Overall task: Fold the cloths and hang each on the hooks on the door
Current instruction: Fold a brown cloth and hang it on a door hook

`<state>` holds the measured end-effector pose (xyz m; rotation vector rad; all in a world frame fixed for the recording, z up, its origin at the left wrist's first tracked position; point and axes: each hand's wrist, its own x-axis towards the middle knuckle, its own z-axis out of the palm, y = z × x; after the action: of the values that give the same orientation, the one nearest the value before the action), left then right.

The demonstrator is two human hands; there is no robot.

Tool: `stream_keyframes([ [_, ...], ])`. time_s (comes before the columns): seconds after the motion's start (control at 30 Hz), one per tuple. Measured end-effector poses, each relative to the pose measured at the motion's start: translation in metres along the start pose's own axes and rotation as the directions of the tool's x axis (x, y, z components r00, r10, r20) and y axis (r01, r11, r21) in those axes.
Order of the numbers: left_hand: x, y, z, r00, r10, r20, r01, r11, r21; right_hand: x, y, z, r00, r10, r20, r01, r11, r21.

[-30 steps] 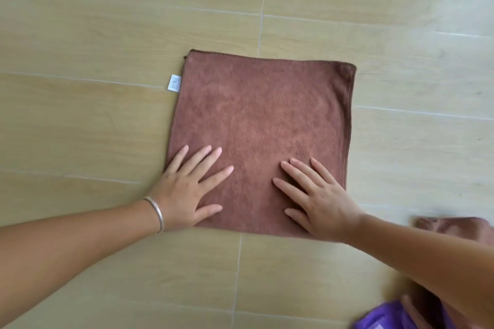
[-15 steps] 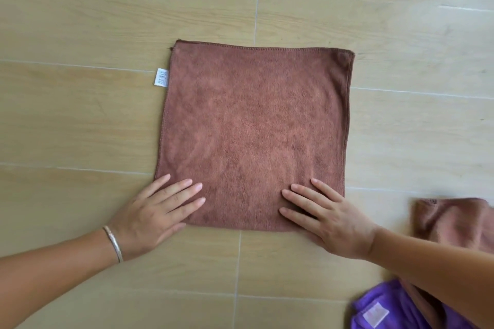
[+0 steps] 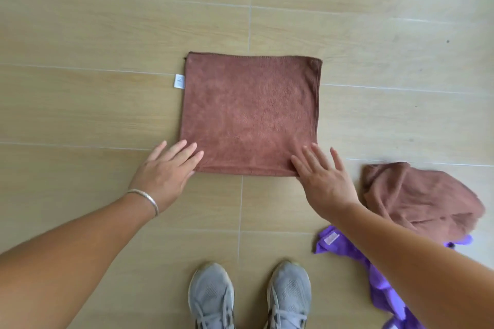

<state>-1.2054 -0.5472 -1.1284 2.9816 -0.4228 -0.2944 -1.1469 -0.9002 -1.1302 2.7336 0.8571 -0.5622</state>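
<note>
Brown cloth, purple cloth

Brown cloth flat on floor, white tag at left edge. Left hand, right hand flat-fingered on near corners. Crumpled brown cloth, purple cloth right. Grey shoes near edge.

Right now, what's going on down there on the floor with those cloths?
A person is bent over a brown cloth spread flat on the wood-look floor. The left hand and the right hand lie flat with straight fingers at its two near corners. To the right, a crumpled brown cloth lies partly on a purple cloth; neither is folded yet. The person's grey shoes show at the bottom. No door or hooks are in view.
</note>
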Motion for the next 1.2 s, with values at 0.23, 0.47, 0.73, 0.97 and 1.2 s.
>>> stream_keyframes([
  [0.23,0.012,-0.003,-0.171,0.983,-0.159,0.087,0.153,0.985,0.079,-0.011,0.032,-0.178,0.995,0.075,-0.069,-0.070,0.995,0.068],
  [0.47,0.013,0.002,-0.380,0.979,-0.200,-0.048,0.203,0.976,0.079,-0.058,0.066,-0.378,0.989,0.130,-0.077,-0.128,0.991,0.028],
  [0.73,-0.004,0.019,-0.664,0.961,-0.213,-0.174,0.234,0.965,0.114,-0.150,0.103,-0.652,0.947,0.184,-0.263,-0.191,0.982,-0.003],
  [0.97,-0.032,0.031,-0.891,0.915,-0.177,-0.363,0.272,0.934,0.230,-0.232,0.122,-0.873,0.851,0.158,-0.501,-0.222,0.973,-0.070],
  [1.2,-0.071,0.044,-1.069,0.839,-0.130,-0.529,0.338,0.886,0.318,-0.285,0.122,-1.020,0.699,0.159,-0.697,-0.262,0.964,-0.043],
])
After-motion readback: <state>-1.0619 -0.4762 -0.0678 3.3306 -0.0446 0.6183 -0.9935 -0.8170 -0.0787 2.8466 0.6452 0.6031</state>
